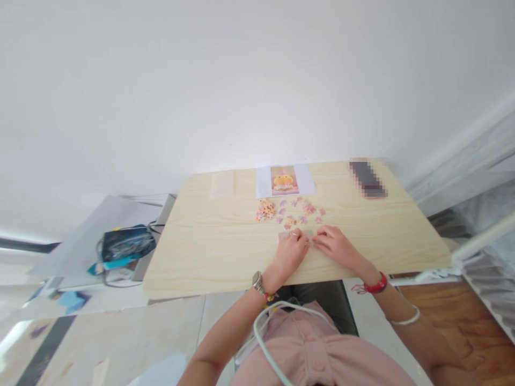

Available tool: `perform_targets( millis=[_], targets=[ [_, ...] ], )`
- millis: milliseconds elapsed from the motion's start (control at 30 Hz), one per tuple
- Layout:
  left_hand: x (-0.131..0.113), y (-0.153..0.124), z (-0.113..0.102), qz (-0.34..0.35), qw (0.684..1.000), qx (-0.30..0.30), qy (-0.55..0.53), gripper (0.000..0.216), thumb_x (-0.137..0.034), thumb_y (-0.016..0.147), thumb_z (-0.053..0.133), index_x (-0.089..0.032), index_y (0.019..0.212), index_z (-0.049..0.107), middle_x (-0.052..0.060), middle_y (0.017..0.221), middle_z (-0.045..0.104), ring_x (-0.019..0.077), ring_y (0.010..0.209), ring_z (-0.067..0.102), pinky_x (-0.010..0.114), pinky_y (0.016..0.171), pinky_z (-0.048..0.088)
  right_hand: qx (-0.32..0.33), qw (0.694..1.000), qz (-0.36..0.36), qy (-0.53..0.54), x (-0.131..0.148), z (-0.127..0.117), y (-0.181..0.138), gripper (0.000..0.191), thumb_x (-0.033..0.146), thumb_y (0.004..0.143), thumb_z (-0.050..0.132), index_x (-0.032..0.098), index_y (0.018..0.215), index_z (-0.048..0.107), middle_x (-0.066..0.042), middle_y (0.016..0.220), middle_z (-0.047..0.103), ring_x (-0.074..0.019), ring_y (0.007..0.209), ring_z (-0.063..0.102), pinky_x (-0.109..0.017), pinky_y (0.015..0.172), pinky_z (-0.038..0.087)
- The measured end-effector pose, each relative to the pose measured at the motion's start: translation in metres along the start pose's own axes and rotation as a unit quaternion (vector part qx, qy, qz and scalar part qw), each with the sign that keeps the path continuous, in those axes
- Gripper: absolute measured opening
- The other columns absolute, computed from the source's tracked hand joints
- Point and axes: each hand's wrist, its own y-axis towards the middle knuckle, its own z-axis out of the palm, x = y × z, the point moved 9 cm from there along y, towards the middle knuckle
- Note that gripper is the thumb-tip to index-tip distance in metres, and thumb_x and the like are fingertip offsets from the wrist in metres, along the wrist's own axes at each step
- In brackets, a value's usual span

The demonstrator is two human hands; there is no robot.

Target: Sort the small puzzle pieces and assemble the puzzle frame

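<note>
Near the front of the table, a small strip of joined jigsaw puzzle pieces (285,235) lies flat, pink at the left and greenish at the right. My left hand (293,250) rests over it with curled fingers pressed on its edge, hiding part of it. At the strip's right end, my right hand (335,245) has its thumb and fingers pinched together around a puzzle piece, mostly covered by the fingertips. Loose puzzle pieces (303,209) in pink, purple and yellow lie spread just beyond my hands. A denser pile of pieces (266,210) sits to their left.
A white sheet with a printed cartoon picture (284,181) lies at the back of the wooden table (201,252). Left of it is a pale flat sheet (222,184). A phone (367,179) rests at the back right. A dark bag (126,245) stands left of the table.
</note>
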Motion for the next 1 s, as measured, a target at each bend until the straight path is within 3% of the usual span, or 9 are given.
perform_targets(
  millis=[1000],
  targets=[
    [-0.003,0.0,0.005,0.002,1.0,0.005,0.003,0.016,-0.016,0.084,0.041,-0.018,0.086,0.056,0.006,0.089,0.052,0.0158,0.079,0.052,0.027,0.068,0.045,-0.006,0.995,-0.038,-0.089,0.012,0.0,-0.002,0.023,0.024,0.087,0.044,0.018,0.081,0.065,-0.005,0.078,0.057,-0.015,0.075,0.049,-0.031,0.072,0.035]
  ],
)
